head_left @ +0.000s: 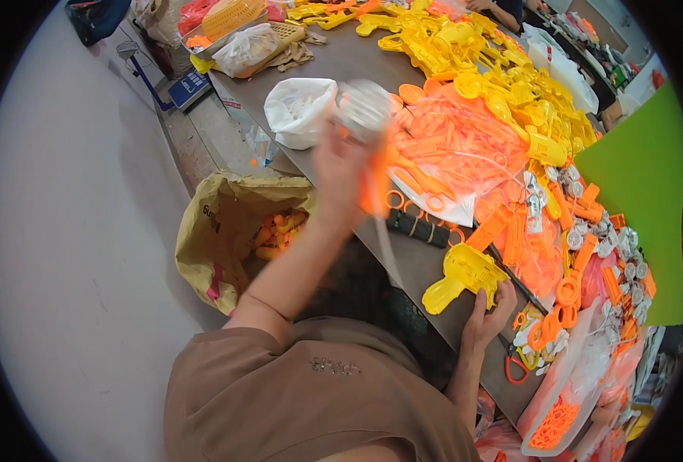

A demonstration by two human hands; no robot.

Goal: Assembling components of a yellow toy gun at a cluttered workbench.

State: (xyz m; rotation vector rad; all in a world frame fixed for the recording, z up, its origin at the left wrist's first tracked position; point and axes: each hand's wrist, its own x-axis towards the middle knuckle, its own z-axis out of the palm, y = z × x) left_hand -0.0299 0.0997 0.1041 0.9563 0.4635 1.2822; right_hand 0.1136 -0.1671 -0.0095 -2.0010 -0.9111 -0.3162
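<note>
**Right hand on yellow toy-gun shell half, left hand blurred up beside white bag**

Head view: landmark = yellow toy-gun shell half [464, 276], near edge of the grey table [427, 266], handle pointing left. Right hand [489, 317] at its lower right end, thumb and fingers bent around the rim, gap narrow, pinching it lightly; can't tell if shell is lifted or resting.

Left hand [340, 158] well up-left of shell, motion-blurred. Clear-grey part [365, 110] and orange piece [374, 183] smear right next to it; can't tell how far the fingers are open or which, if any, they hold. White plastic bag [299, 114] just left of that hand, far up-left of shell.

Above shell: dark roll [418, 229] near, then orange plastic parts [460, 142], then yellow shell pile [464, 58] farthest. Right of shell: silver-and-orange parts [580, 246], green board [641, 200] beyond. Lower right of shell: red-handled scissors [517, 368], long translucent tub [568, 369]. Left of shell, off table: yellow sack [203, 231], orange-yellow pieces inside.
</note>
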